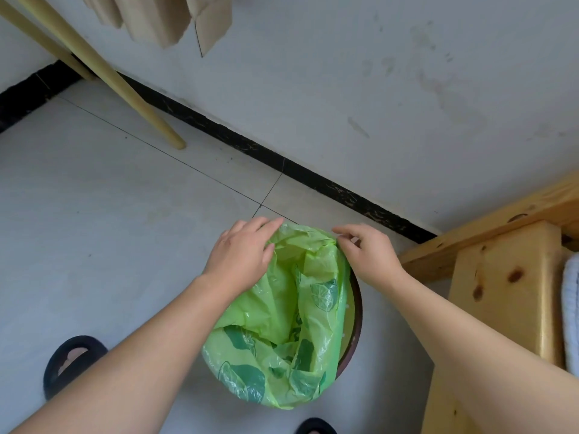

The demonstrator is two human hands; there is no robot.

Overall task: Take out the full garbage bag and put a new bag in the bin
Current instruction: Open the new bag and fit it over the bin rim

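Lower centre of the frame: round bin (356,321) on pale floor tiles (103,214), lined with a green leaf-printed garbage bag (282,311)
Bag: mouth open, folded over the near and left rim; dark rim bare on the right
Left hand (242,255): flat on the bag's far-left edge, fingers extended, not clenched
Right hand (365,252): fingertips pinching the bag's edge at the far-right rim
Right edge: wooden furniture frame (507,277)
Lower left: black slipper (67,364)
Upper left: slanted wooden poles (103,73)
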